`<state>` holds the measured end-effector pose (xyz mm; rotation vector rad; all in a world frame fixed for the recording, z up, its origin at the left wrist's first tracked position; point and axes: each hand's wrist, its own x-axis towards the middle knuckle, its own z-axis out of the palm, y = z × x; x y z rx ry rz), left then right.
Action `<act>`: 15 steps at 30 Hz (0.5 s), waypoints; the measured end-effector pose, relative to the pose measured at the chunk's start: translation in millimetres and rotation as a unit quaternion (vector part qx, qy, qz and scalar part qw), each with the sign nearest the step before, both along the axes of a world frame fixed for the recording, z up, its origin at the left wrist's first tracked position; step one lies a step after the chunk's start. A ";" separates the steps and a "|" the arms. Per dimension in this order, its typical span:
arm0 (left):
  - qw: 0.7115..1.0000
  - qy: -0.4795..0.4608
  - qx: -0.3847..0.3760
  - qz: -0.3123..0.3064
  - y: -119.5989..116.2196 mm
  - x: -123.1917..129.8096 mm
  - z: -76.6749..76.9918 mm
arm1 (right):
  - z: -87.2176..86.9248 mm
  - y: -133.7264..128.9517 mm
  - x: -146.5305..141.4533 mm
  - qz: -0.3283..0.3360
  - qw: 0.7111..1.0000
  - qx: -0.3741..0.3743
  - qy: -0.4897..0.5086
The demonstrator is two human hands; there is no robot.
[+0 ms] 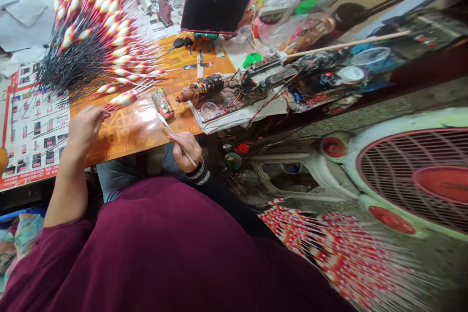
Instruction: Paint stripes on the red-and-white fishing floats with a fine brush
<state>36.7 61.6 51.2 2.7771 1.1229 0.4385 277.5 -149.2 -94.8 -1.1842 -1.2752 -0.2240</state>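
My left hand [86, 126] is closed at the near edge of the orange tabletop [137, 129], its fingers pinched at the dark ends near a small group of red, yellow and white floats [124, 99]. What exactly lies between those fingertips is too small to tell. A thin pale brush-like stick [166, 124] is gripped in my right hand [186, 150], its tip pointing up and left. Just beyond that tip lies a small paint-spotted block [163, 102]. A large fanned pile of similar floats [109, 19] with dark stems covers the back left of the table.
A dark-screened tablet [215, 12] stands at the back. A paint-crusted cylindrical tool [201, 88] and cluttered equipment fill the right side, with keys [181, 44] nearby. Low on the right are a fan [420, 170] and more red-and-white floats [347, 253].
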 end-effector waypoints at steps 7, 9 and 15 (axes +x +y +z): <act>0.999 0.048 0.020 0.006 33.3 -46.9 3.1 | -2.0 -3.8 -0.8 0.010 1.000 -0.006 0.009; 0.998 0.058 0.005 0.021 38.1 -50.7 -0.9 | -3.1 -4.6 -0.3 0.004 1.000 -0.016 0.007; 0.995 0.081 0.008 0.051 45.1 -53.9 -19.3 | -2.6 -6.9 0.0 0.005 1.000 -0.027 0.000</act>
